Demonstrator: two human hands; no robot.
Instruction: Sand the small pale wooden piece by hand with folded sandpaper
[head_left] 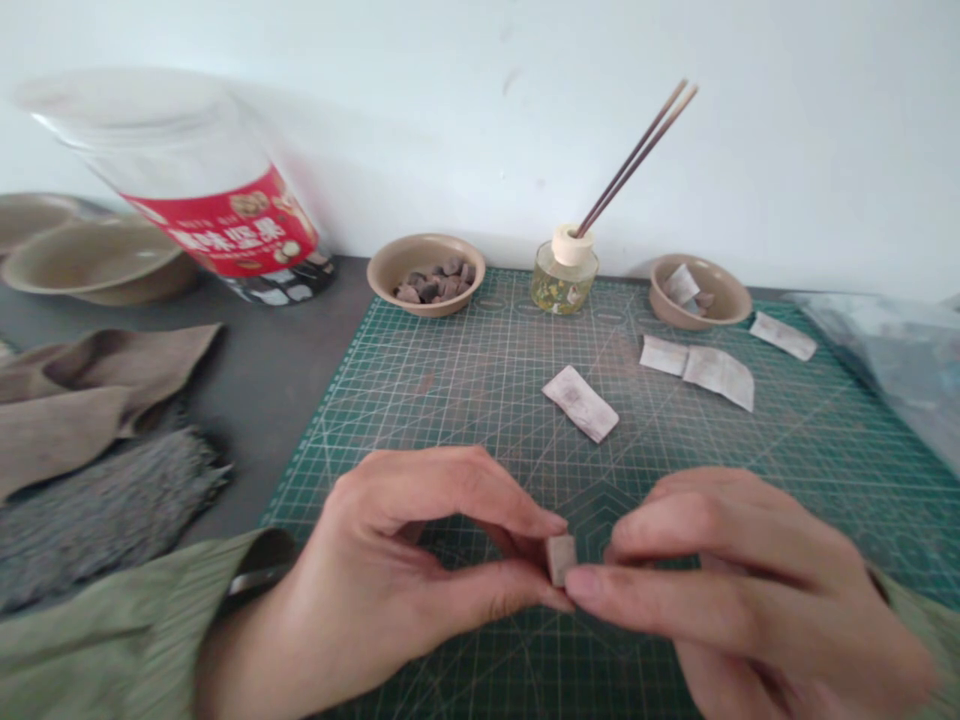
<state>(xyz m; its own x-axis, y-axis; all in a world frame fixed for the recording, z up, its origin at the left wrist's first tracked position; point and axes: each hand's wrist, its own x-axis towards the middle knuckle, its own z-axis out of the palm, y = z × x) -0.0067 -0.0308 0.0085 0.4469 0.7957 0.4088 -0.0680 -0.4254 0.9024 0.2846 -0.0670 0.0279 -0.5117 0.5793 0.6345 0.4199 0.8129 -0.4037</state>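
Note:
Between the thumb and fingers of my left hand is a small tan block, pinched above the green cutting mat. One fingertip of my right hand touches the block's lower right corner. Its other fingers are curled and set apart from the block, with a gap between them and that fingertip. Just beyond my hands a pale paper-like strip lies on the mat. I cannot make out the block's far side.
A bowl of small brown chunks, a glass reed diffuser and a bowl with pale pieces stand along the wall. More pale strips lie right. Leftward are a large plastic jar, empty bowls and grey-brown cloths.

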